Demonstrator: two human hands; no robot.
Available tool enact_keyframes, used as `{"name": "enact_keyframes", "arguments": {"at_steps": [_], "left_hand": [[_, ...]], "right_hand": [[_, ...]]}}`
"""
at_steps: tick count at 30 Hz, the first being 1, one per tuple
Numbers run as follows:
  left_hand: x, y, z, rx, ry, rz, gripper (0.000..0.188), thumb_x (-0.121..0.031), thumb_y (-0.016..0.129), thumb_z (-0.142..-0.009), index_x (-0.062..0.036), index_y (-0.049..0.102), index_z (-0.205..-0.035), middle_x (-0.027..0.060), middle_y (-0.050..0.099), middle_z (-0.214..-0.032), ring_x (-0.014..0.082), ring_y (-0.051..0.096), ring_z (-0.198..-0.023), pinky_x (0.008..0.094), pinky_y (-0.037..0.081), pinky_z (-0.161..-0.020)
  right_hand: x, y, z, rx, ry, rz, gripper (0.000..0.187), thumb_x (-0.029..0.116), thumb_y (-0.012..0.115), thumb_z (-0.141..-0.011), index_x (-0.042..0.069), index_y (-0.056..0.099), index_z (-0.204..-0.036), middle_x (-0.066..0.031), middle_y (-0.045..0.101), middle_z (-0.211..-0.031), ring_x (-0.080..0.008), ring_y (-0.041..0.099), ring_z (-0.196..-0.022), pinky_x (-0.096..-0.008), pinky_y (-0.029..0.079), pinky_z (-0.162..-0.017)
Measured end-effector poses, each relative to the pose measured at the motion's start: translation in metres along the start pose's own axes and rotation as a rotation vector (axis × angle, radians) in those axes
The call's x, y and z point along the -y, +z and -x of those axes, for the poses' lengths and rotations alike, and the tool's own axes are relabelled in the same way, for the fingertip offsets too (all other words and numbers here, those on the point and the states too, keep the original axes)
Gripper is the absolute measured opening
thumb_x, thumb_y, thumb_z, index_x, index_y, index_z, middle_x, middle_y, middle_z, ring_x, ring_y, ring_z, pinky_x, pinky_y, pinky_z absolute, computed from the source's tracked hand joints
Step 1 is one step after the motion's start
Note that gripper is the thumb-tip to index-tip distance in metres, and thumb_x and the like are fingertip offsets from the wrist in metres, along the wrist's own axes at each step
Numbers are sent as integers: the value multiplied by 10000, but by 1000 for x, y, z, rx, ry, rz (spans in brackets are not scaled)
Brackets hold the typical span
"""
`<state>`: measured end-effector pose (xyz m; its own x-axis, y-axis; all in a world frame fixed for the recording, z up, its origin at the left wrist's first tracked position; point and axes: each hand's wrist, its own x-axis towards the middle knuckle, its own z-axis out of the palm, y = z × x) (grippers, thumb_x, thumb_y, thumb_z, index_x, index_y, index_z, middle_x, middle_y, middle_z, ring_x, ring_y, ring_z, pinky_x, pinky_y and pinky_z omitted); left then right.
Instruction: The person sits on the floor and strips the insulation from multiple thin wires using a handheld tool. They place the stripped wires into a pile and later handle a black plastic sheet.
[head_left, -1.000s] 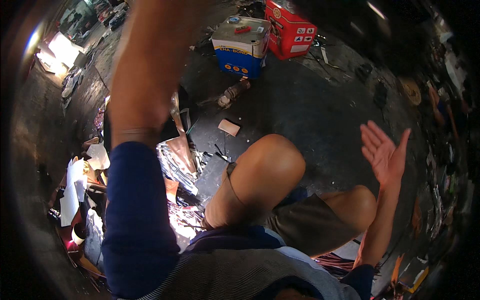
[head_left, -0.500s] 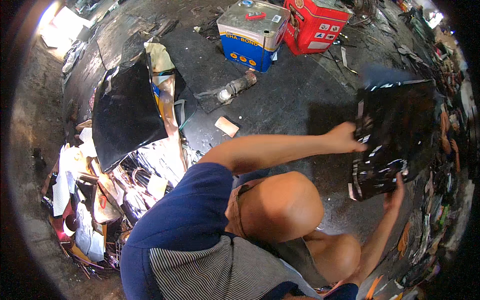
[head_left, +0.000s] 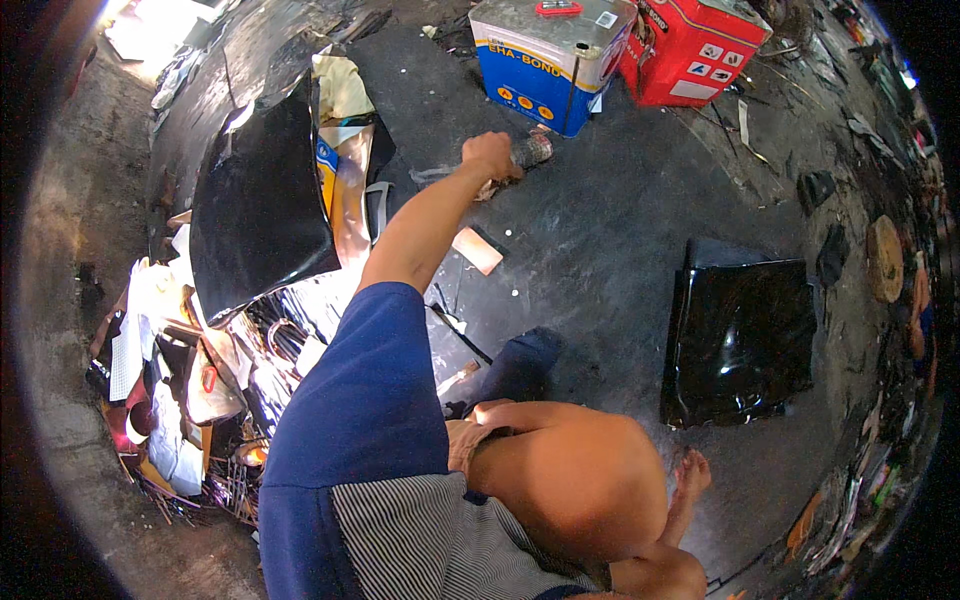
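My left hand (head_left: pixel 488 156) reaches forward, fingers closed on a short grimy cylinder (head_left: pixel 532 150) that lies on the dark floor sheet. Part of that cylinder is hidden under the hand; its kind is not clear. Down by my bent knee, my right hand (head_left: pixel 688 480) holds nothing, its fingers loosely apart. Just beyond it a stack of glossy black sheets (head_left: pixel 742 340) lies flat on the floor. A small pale pinkish rectangular piece (head_left: pixel 478 251) rests near my left forearm.
A blue and white square tin (head_left: pixel 540 75) and a red tin (head_left: pixel 695 50) stand at the far side. On the left, a large glossy black sheet (head_left: pixel 265 205) leans over a heap of scraps (head_left: pixel 175 400). A round wooden piece (head_left: pixel 885 258) lies far right.
Both hands have let go of the black sheets, which now lie on the floor. My left hand has swung left onto the cylinder; my right hand has drawn back toward my knee.
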<state>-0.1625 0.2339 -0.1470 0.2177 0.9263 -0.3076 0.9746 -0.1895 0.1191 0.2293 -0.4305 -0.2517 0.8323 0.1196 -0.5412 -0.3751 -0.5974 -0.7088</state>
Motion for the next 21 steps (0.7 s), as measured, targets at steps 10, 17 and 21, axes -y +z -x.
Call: {"name": "enact_keyframes", "arguments": {"at_steps": [10, 17, 21], "left_hand": [[60, 45, 28, -309, 152, 1420, 532, -142, 843, -711, 29, 585, -1143, 122, 681, -1055, 188, 649, -933, 343, 508, -853], [65, 48, 55, -447, 72, 987, 673, -184, 856, -684, 3, 520, -1236, 150, 655, -1154, 241, 628, -1056, 364, 480, -921], [63, 47, 55, -448, 72, 892, 688, -183, 852, -686, -22, 506, -1258, 148, 662, -1149, 250, 636, -1055, 363, 476, -925]], "right_hand": [[12, -9, 5, 36, -72, 146, 282, 249, 712, -868, 99, 649, -1099, 16, 648, -890, -95, 595, -775, -305, 480, -658], [14, 13, 8, -11, -49, 125, 308, 249, 706, -875, 92, 641, -1132, 13, 651, -921, -110, 603, -802, -315, 496, -682], [16, 17, 8, 9, -57, 81, 326, 240, 711, -871, 76, 632, -1141, -3, 652, -929, -116, 608, -780, -307, 499, -666]]}}
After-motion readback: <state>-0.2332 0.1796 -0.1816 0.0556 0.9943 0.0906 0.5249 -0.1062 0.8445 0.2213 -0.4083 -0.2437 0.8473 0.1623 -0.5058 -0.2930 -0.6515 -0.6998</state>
